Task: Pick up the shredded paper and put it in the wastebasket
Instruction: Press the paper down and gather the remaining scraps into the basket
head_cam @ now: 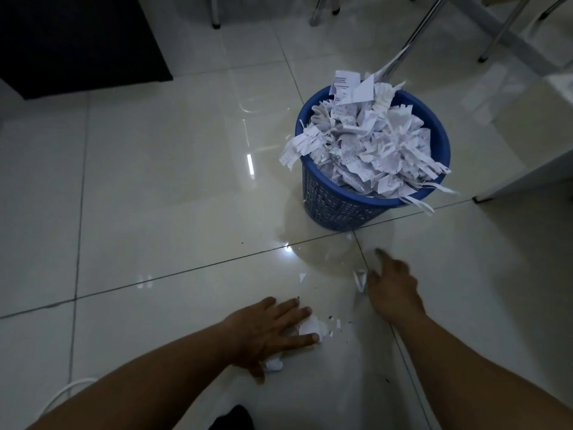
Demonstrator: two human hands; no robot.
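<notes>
wastebasket [338, 209] on floor [155, 181], heaped with shredded paper [366, 141]. Nearer: left hand [266, 332] flat on scraps [310, 328]; right hand [392, 290] right of it, beside a small scrap [359, 279].

We are finding open glossy tile floor [155, 181] left of the blue plastic mesh wastebasket [335, 206]; shiny metal chair legs [410, 41] are crowding its far side.

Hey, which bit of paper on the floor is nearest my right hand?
The small thin scrap right beside the right hand. The bigger clump lies under the left hand's fingers, and the small wad lies by its thumb, both farther away.
</notes>
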